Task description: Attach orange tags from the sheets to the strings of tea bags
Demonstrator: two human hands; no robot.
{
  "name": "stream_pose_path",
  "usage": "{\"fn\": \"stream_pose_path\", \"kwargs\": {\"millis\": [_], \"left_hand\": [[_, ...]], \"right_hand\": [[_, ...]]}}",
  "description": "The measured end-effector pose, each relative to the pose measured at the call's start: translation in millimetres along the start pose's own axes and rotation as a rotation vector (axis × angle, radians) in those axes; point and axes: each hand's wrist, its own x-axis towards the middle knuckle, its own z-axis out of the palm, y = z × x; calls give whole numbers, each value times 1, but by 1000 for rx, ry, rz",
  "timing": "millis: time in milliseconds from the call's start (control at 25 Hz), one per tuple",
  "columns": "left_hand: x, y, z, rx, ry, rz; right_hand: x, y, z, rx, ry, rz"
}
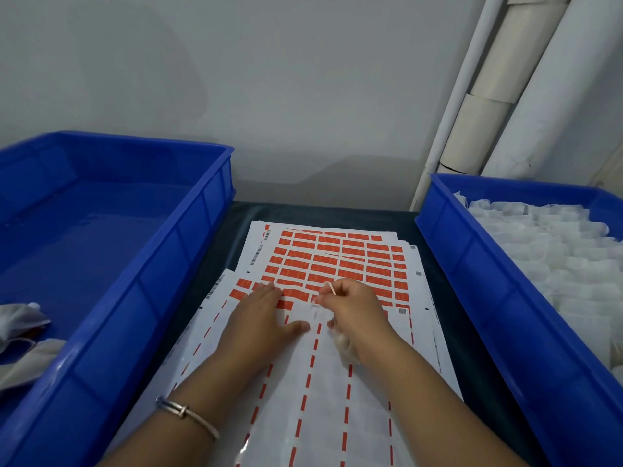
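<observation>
Two bare forearms reach up from the bottom edge of the frame, the left one wearing a thin metal bracelet at the wrist. Beneath them a stack of white sheets lies on a dark table in the centre, the near part stripped down to orange dashes and the far part still filled with rows of orange tags.

Left hand lies flat on the top sheet with fingers straight, fingertips on the nearest row of tags, thumb spread to the right. Right hand is curled just beside it, fingertips pinching a thin pale string above the tags, while a translucent tea bag shows under its palm.

At left stands a blue bin holding some white cloth in its near corner. At right, another blue crate is heaped with white tea bags. Behind is a grey wall, with white pipes slanting in the upper right.
</observation>
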Motion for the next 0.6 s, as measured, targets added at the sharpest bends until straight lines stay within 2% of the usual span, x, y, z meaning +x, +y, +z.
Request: {"fn": "stream_pose_path", "kwargs": {"millis": [120,200,360,480,600], "left_hand": [[-4,2,1,-56,55,-1],[-6,2,0,-84,67,2],[-11,-1,0,-131,66,12],[-12,-2,-2,-177,72,13],[-15,0,-5,-198,100,26]], "right_hand": [[14,-4,11,-427,-84,-110],[22,-10,17,-554,-149,-116],[38,-25,15,-561,-284,-13],[47,-32,8,-704,-367,-42],[52,-39,5,-742,-409,-35]]}}
